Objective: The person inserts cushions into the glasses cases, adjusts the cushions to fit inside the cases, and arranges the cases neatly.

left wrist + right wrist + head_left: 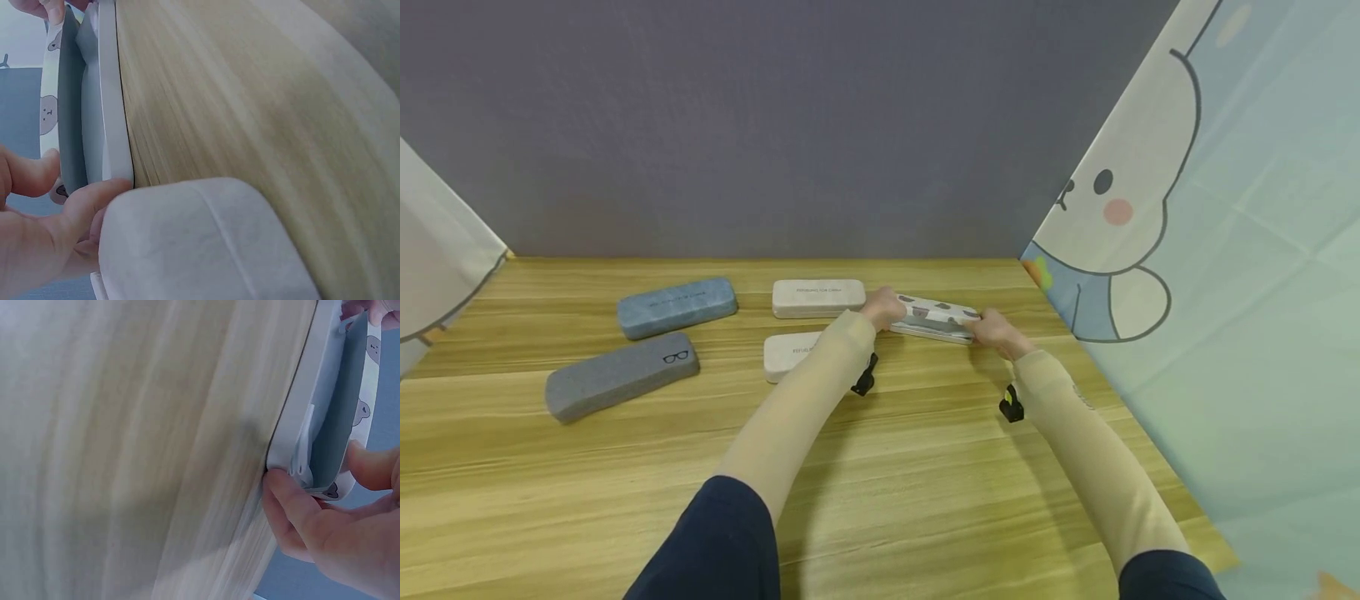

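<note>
A glasses case point(936, 311) with a white lid patterned with grey-brown cartoon animal faces lies near the back right of the table. Its lid stands partly raised, and the grey lining point(74, 106) shows. My left hand point(885, 308) grips its left end, thumb on the lid and a finger at the lower shell. At the other end my right hand point(997, 332) holds it likewise, thumb on the lid edge and fingers by the base. Something whitish and thin point(304, 447) lies inside; its kind cannot be made out.
A beige case point(818, 298) and a white case point(784, 357), partly behind my left forearm, lie left of my hands. Farther left are a blue case point(677, 307) and a grey case point(621, 377) with a glasses drawing. A grey partition point(737, 133) rises behind; a printed curtain point(1240, 275) borders the right.
</note>
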`<control>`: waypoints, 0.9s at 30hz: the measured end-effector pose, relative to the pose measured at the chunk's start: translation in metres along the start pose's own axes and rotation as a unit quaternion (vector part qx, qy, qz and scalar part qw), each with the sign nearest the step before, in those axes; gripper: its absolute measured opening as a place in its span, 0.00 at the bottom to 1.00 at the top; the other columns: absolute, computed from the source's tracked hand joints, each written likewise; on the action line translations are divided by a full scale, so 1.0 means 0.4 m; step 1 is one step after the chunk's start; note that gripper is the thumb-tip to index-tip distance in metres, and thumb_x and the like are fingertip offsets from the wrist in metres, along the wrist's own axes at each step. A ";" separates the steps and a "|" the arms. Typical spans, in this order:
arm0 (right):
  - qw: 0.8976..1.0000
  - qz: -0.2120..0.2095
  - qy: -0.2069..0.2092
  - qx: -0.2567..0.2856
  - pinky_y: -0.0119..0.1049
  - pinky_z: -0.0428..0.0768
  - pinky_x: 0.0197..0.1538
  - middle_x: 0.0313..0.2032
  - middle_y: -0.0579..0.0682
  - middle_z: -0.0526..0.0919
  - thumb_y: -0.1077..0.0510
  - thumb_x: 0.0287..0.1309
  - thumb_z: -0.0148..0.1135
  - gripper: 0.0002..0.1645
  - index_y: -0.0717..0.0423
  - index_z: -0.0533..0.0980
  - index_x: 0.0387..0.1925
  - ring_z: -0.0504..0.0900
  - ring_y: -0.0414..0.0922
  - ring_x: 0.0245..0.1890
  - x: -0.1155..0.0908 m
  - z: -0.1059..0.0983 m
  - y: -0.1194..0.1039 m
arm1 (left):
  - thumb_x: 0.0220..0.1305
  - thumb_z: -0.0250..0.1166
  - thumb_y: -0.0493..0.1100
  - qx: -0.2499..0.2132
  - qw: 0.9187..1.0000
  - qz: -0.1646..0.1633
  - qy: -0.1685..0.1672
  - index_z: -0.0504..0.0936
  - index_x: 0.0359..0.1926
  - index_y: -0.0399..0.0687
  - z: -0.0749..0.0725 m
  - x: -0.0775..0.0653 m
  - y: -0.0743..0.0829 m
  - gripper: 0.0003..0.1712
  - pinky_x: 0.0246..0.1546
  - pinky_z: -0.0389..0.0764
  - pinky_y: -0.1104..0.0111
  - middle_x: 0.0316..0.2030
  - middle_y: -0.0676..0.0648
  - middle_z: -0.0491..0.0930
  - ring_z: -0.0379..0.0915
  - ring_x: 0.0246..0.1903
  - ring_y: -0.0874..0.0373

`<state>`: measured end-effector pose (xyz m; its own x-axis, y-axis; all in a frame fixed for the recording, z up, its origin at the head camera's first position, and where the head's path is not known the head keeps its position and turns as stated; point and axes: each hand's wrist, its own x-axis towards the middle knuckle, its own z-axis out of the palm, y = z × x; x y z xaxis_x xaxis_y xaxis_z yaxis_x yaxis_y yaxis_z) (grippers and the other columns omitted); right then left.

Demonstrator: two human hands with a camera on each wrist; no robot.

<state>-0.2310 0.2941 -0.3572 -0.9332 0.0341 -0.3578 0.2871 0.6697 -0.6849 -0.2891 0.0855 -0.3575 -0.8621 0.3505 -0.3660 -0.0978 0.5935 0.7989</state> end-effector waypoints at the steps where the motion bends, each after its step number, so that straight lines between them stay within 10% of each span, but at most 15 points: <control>1: 1.000 -0.002 0.006 -0.007 0.41 0.70 0.51 0.44 0.60 0.70 0.57 0.73 0.41 0.27 0.77 0.60 0.61 0.68 0.49 0.41 -0.002 0.002 0.001 | 0.64 0.43 0.28 0.010 1.000 -0.003 0.004 0.73 0.41 0.37 0.001 0.002 0.000 0.13 0.21 0.64 0.71 0.52 0.41 0.74 0.56 0.17 0.60; 3: 1.000 -0.003 0.012 -0.009 0.42 0.69 0.54 0.53 0.63 0.67 0.58 0.73 0.41 0.28 0.77 0.57 0.64 0.67 0.50 0.47 -0.005 0.007 0.001 | 0.63 0.44 0.28 0.023 1.000 -0.005 0.013 0.72 0.38 0.38 0.003 0.007 -0.001 0.10 0.17 0.52 0.70 0.34 0.45 0.72 0.41 0.14 0.61; 6: 1.000 -0.008 0.019 -0.012 0.43 0.70 0.54 0.54 0.65 0.68 0.58 0.72 0.41 0.28 0.76 0.57 0.64 0.68 0.50 0.47 -0.008 0.014 0.005 | 0.62 0.46 0.29 0.042 0.999 -0.003 0.022 0.67 0.62 0.34 0.008 0.008 -0.004 0.26 0.14 0.53 0.71 0.22 0.49 0.62 0.43 0.12 0.62; 12: 0.999 -0.030 0.023 -0.016 0.37 0.74 0.43 0.48 0.66 0.72 0.59 0.71 0.43 0.27 0.79 0.59 0.61 0.71 0.48 0.39 -0.017 0.023 0.007 | 0.64 0.46 0.29 0.086 0.996 0.006 0.038 0.68 0.25 0.42 0.016 0.000 -0.004 0.12 0.14 0.51 0.71 0.12 0.51 0.52 0.43 0.11 0.62; 16: 0.999 -0.021 0.035 -0.016 0.34 0.71 0.42 0.52 0.66 0.71 0.62 0.70 0.43 0.24 0.79 0.62 0.59 0.70 0.48 0.41 -0.014 0.033 0.005 | 0.63 0.47 0.29 0.122 0.991 0.024 0.053 0.55 0.14 0.49 0.019 0.000 -0.008 0.22 0.15 0.51 0.72 0.12 0.52 0.50 0.42 0.12 0.62; 27: 0.999 -0.019 0.038 -0.018 0.49 0.69 0.63 0.64 0.73 0.62 0.66 0.69 0.42 0.29 0.79 0.51 0.66 0.67 0.59 0.58 -0.006 0.055 0.010 | 0.60 0.54 0.31 0.154 0.983 0.027 0.092 0.61 0.17 0.47 0.030 0.004 -0.013 0.18 0.20 0.63 0.72 0.27 0.46 0.69 0.60 0.22 0.57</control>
<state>-0.2227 0.2803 -0.3731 -0.9572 0.0638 -0.2824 0.2451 0.6975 -0.6734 -0.2841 0.0919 -0.3680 -0.9400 0.2674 -0.2121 0.0811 0.7785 0.6224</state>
